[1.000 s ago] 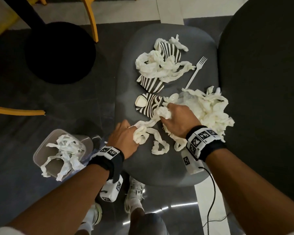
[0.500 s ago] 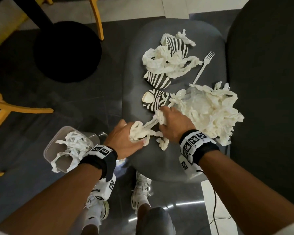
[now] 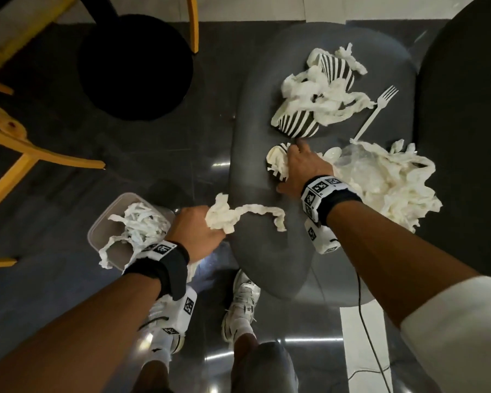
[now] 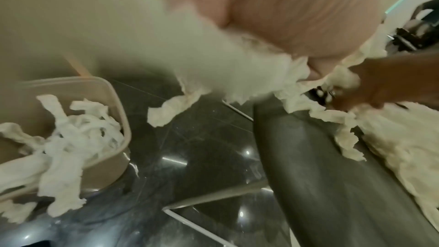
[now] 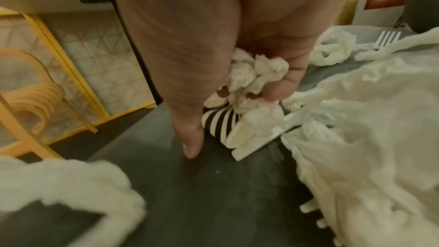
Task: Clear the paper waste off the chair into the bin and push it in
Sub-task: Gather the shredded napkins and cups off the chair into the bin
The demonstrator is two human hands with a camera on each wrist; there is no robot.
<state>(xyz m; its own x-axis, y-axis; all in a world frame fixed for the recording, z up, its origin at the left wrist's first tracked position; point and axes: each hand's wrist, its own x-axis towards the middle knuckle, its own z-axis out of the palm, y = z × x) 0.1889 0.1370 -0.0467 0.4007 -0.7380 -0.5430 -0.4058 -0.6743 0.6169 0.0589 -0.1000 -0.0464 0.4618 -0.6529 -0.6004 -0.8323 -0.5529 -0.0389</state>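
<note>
My left hand (image 3: 209,226) grips a wad of white tissue strip (image 3: 224,215) at the grey chair seat's (image 3: 261,251) left edge. The strip's tail (image 3: 277,219) still lies on the seat. The wad (image 4: 237,74) shows blurred under the palm in the left wrist view. My right hand (image 3: 291,161) is farther up the seat, fingers curled round crumpled tissue (image 5: 256,74) on top of a crushed striped paper cup (image 3: 275,163). Its thumb (image 5: 192,146) points down at the seat. The beige bin (image 3: 97,231) stands on the floor left of the chair, holding tissue strips (image 3: 142,225).
A big heap of tissue and clear plastic (image 3: 386,180) lies right of my right hand. Farther back, more tissue is tangled with striped cups (image 3: 323,95), beside a white plastic fork (image 3: 377,112). Yellow chair legs (image 3: 40,154) and a black round base (image 3: 136,66) stand to the left.
My left hand has pulled the tissue strip left, off the seat edge toward the bin. My right hand has let that strip go and moved forward onto the crushed striped cup.
</note>
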